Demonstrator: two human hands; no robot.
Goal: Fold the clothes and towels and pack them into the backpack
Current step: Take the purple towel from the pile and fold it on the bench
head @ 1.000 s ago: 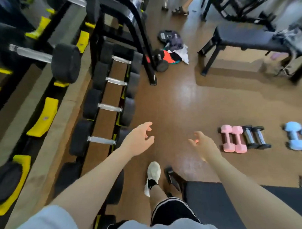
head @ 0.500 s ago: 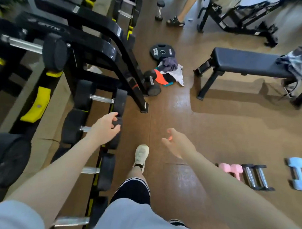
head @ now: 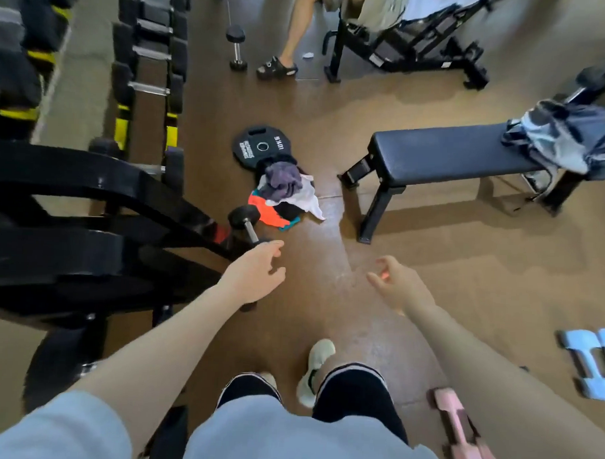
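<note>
Nearest me, below the flat bench (head: 447, 159) in my view, my own knees in black shorts and one pale shoe (head: 318, 363) stand on the brown floor (head: 430, 254). A pink dumbbell (head: 458, 430) lies on my side of the bench, and blue dumbbells (head: 588, 359) sit near it toward the right edge. Both my arms reach forward. My left hand (head: 255, 274) hangs with fingers loosely spread, holding nothing, over a black dumbbell (head: 248, 224) on the floor. My right hand (head: 393, 284) is also empty, fingers relaxed and slightly curled, short of the bench. Left of the bench's near end, the pile of clothes (head: 285, 194) lies crumpled on the floor: purple, white, orange and black pieces, touching a black weight plate (head: 261, 147) behind it. On the bench's right end rests the backpack (head: 572, 135), grey-blue, slumped. Left of the bench stands the dumbbell rack (head: 145, 69). Beyond the bench, another person's leg in a black sandal (head: 277, 68) shows beside a black incline bench (head: 410, 44).
</note>
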